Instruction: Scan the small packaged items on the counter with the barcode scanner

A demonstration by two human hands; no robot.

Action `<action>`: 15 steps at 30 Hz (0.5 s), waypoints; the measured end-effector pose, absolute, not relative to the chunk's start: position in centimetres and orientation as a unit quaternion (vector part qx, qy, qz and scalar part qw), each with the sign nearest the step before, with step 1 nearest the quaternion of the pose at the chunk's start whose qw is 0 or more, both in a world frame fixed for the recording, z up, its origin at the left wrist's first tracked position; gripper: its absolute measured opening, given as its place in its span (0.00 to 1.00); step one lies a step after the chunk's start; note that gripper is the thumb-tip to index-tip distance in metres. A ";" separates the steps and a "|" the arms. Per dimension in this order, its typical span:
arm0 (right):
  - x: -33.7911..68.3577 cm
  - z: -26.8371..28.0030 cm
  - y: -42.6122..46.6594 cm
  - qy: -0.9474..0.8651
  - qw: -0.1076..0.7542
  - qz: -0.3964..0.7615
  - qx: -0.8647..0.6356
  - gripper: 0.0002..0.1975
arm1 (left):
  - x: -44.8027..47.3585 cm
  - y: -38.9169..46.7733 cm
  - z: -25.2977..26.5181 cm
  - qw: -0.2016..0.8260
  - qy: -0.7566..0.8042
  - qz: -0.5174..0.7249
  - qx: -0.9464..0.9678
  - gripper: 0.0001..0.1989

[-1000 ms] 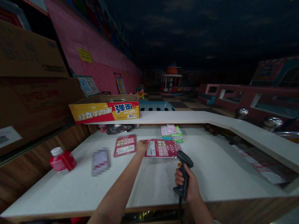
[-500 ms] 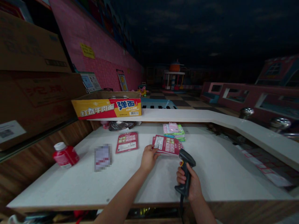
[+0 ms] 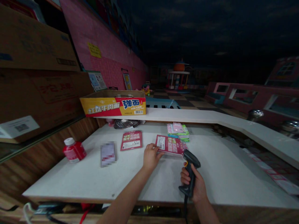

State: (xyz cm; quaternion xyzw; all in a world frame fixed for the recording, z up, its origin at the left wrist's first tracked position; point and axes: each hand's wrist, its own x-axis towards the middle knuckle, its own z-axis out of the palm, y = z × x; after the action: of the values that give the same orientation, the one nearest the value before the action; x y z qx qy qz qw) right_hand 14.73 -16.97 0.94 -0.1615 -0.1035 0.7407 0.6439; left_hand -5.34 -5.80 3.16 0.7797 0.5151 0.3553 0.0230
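Observation:
My right hand (image 3: pixel 197 183) is wrapped around the handle of a dark barcode scanner (image 3: pixel 190 174), whose cord hangs down over the counter's front edge. The scanner's head is close to the right end of a small stack of flat pink packets (image 3: pixel 171 144). At the stack's left end, my left hand (image 3: pixel 151 155) grips the corner, fingers over the top and thumb at the near edge. A printed panel with a barcode label faces up on the top packet. Another flat pink packet (image 3: pixel 131 140) lies apart, to the left of this hand.
Behind the stack is a pile of green and pink packets (image 3: pixel 178 132). A blurred-out card (image 3: pixel 108 154) and a red bottle with a white cap (image 3: pixel 74 150) stand left on the white counter (image 3: pixel 93 180). An open noodle carton (image 3: pixel 114 105) sits on the raised ledge (image 3: pixel 187 115).
The view has turned slightly left, so everything sits further right in the picture. The packets in the stack look more evenly lined up under my left hand. The scanner stays in my right hand.

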 end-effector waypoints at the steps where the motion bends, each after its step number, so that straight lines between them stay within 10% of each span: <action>1: 14.8 0.9 -17.0 -0.107 0.644 0.740 -0.163 0.13 | -5.9 -5.7 3.3 0.012 0.521 0.355 0.776 0.15; 15: 14.8 0.7 -17.4 -0.125 0.639 0.736 -0.184 0.13 | -15.2 -2.0 3.8 -0.046 0.835 0.147 0.528 0.31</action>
State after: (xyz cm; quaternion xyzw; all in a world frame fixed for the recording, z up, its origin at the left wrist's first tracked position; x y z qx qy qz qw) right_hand 14.78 -17.35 0.69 -0.1844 -0.1245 0.7361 0.6393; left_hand -15.22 -1.98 3.84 0.5285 0.8348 0.1472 -0.0463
